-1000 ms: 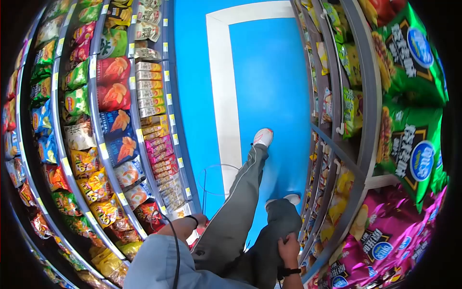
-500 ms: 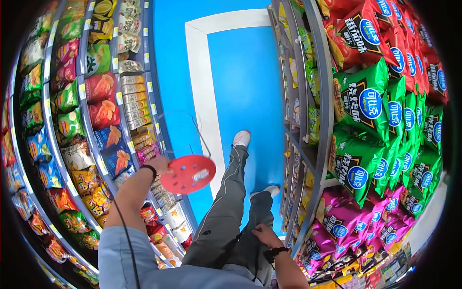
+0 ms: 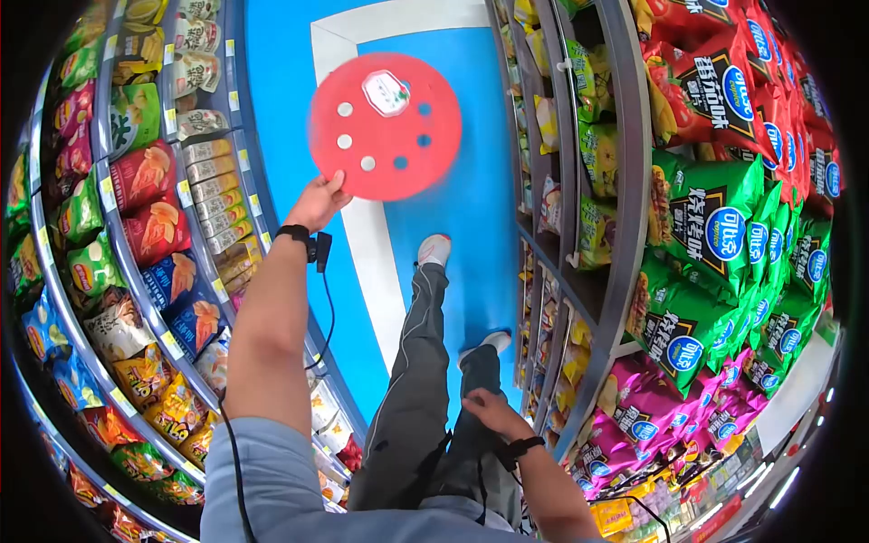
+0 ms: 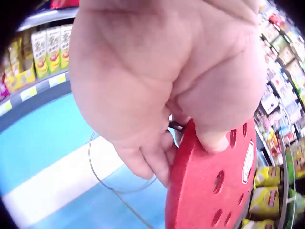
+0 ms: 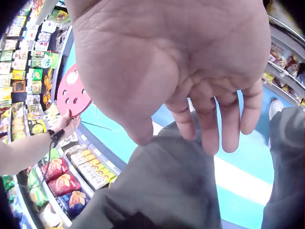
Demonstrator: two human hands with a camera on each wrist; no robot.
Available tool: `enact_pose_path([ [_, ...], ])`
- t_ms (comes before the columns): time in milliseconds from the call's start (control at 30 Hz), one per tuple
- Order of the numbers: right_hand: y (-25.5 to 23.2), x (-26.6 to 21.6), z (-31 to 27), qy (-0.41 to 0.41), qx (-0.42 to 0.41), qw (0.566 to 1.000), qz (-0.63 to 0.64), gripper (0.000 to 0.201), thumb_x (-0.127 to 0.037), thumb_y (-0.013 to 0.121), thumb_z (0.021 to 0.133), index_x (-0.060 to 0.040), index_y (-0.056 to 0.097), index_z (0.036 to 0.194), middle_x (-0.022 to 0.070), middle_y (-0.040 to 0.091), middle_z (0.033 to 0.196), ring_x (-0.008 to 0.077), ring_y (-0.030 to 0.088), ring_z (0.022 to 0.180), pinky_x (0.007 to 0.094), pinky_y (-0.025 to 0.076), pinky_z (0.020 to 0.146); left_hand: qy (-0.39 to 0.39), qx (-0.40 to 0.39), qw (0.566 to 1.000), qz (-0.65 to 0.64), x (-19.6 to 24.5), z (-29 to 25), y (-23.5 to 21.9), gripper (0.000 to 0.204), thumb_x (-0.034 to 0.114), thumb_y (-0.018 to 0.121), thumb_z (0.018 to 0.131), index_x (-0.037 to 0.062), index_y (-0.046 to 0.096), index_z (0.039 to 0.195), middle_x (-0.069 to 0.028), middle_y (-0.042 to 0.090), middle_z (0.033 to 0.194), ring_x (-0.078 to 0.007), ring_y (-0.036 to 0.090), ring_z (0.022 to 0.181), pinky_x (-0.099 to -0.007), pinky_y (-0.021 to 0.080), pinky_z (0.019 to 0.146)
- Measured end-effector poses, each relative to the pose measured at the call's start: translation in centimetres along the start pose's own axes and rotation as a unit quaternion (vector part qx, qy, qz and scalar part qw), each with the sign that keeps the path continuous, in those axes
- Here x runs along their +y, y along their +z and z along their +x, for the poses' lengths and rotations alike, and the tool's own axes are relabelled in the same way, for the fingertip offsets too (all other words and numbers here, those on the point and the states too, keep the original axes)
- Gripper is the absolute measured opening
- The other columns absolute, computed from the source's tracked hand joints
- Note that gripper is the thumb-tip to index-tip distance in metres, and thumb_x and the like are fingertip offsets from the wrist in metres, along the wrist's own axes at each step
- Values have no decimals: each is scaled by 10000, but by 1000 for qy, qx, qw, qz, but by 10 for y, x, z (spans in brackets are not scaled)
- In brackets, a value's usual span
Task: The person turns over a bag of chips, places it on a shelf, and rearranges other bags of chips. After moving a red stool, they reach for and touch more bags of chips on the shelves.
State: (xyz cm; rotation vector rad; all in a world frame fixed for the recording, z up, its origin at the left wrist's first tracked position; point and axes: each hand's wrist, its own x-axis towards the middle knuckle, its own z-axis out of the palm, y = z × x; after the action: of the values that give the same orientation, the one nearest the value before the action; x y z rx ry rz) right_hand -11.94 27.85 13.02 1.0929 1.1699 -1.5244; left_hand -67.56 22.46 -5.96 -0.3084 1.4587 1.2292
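Note:
My left hand point(image 3: 317, 204) grips the rim of a stool with a round red seat point(image 3: 385, 136), pierced with holes and marked with a white label. The arm stretches forward over the aisle. In the left wrist view, the thumb presses the seat's upper face while the other fingers point(image 4: 155, 160) curl beneath its edge. A thin metal ring and leg point(image 4: 114, 190) hang below the seat. My right hand point(image 3: 496, 410) lies by the right knee, holding nothing. Its fingers point(image 5: 209, 121) hang loose over the grey trouser leg point(image 5: 167, 176) in the right wrist view.
Snack shelves point(image 3: 136, 208) line the left of the blue floor point(image 3: 480, 262), which has a white band. To the right stands a shelf rack point(image 3: 625, 181) beside stacked green chip bags point(image 3: 701, 226) and purple bags point(image 3: 638, 412). A cable point(image 3: 237, 471) runs along the left sleeve.
My left hand has raised the stool from low beside the left leg and carried it forward over the aisle. The right hand stays by the knee. The view has shifted toward the right-hand bags.

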Motion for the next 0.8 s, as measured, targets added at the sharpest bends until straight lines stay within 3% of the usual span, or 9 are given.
enact_pose_path([
  [100,13,25,9,-13,10,1000,-2,593,-507,658,1026,-24,626,1368,193,718,1236,305,679,1168,400,517,1008,-7,31,994,-103,-7,21,11,403,327,623,1096,34,557,1366,-106,678,1367,-217,657,1240,-435,466,1168],
  [267,14,25,-4,12,-6,1000,-3,621,-510,642,1034,-18,608,1412,210,706,1291,322,669,1222,398,508,1040,-23,77,990,-113,-58,44,-37,449,370,622,1087,60,550,1404,-106,650,1416,-239,628,1294,-430,476,1159],
  [467,2,-3,-12,45,2,999,22,630,-502,631,1040,-21,592,1446,230,690,1339,331,656,1268,397,500,1065,6,175,984,-30,-68,29,-77,386,293,596,1111,83,546,1431,-91,667,1362,-229,661,1240,-457,470,1151],
  [600,-2,-37,-20,15,57,998,28,593,-480,650,1026,-29,605,1408,218,729,1230,346,692,1183,408,525,1016,-95,176,973,110,-8,6,-57,487,315,677,1056,87,524,1458,-128,642,1435,-318,613,1336,-459,452,1168],
  [633,-6,-50,-23,-3,80,996,37,576,-470,661,1018,-32,612,1387,211,748,1175,351,709,1143,412,537,991,-46,194,924,326,6,6,-55,577,306,719,1008,77,496,1488,-174,594,1484,-372,581,1362,-469,444,1176],
  [667,-10,-65,-28,-29,91,994,57,537,-405,685,1016,-27,606,1390,188,754,1163,323,721,1102,400,551,958,4,202,827,525,19,4,-51,672,298,760,959,67,467,1519,-221,546,1533,-427,550,1388,-478,437,1184],
  [700,-16,-88,-37,-32,91,993,61,537,-405,685,1016,-27,606,1390,188,754,1163,323,721,1102,400,551,958,5,202,824,529,30,2,-44,672,298,760,959,67,467,1519,-221,546,1533,-427,550,1388,-478,437,1184],
  [767,-30,-138,-57,-87,124,985,82,498,-321,716,1005,-22,607,1389,178,756,1167,283,728,1057,380,563,914,185,289,717,606,53,1,-20,790,223,813,868,1,441,1529,-313,395,1616,-497,486,1408,-496,441,1177],
  [800,-32,-154,-64,-114,137,978,107,476,-271,735,992,-22,617,1381,172,750,1190,257,725,1025,367,567,883,208,247,688,649,73,-1,-5,828,208,790,875,39,400,1586,-294,297,1675,-467,451,1450,-500,451,1172],
])
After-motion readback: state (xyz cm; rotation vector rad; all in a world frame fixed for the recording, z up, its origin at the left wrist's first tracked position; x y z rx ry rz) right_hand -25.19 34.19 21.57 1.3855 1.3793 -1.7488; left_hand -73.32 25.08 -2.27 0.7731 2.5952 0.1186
